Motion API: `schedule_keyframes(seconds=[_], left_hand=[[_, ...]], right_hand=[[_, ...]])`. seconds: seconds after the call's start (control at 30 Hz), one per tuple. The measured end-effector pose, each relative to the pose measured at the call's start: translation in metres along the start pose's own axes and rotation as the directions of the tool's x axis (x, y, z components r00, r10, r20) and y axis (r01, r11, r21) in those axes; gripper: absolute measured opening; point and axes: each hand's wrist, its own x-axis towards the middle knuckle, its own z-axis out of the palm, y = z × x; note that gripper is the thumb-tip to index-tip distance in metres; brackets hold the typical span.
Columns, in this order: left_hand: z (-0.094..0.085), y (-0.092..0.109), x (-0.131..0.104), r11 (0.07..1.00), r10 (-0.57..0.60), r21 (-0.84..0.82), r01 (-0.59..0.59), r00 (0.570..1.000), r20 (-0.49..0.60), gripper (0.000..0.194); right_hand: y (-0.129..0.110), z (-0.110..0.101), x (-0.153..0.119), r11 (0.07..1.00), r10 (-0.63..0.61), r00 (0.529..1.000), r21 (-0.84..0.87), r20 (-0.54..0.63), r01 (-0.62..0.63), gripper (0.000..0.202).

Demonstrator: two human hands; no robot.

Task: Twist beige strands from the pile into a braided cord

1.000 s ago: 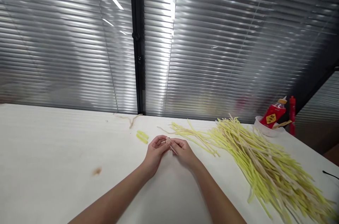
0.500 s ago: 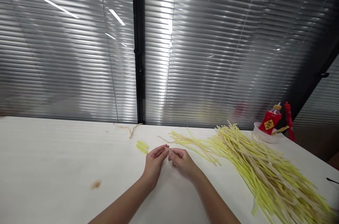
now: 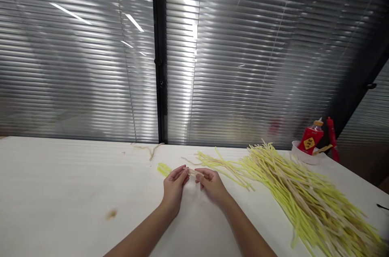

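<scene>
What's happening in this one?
A person holds a small pale strip between the fingertips of the left hand and right hand, above a white table. A few short yellow pieces lie just beyond the left hand. To the right spreads a pile of yellow and beige strands, with a red bottle in a bowl behind it.
</scene>
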Motion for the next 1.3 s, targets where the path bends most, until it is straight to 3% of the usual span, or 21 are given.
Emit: schedule_keyframes(seconds=[0.33, 0.77, 1.3], left_hand=[[0.003, 0.003, -0.003, 1.000, -0.004, 0.011, 0.003, 1.000, 0.016, 0.039], [0.003, 0.001, -0.005, 0.998, 0.051, 0.025, -0.052, 0.998, 0.042, 0.037], [0.005, 0.003, -0.008, 0.987, 0.072, 0.135, -0.087, 0.991, 0.113, 0.041]], right_hand=[[0.000, -0.003, 0.003, 1.000, 0.020, 0.992, -0.021, -0.124, -0.023, 0.041], [-0.010, -0.007, 0.000, 0.983, 0.177, 0.975, -0.015, -0.131, -0.181, 0.050], [-0.008, -0.010, 0.003, 0.965, 0.220, 0.960, 0.185, -0.175, -0.187, 0.050]])
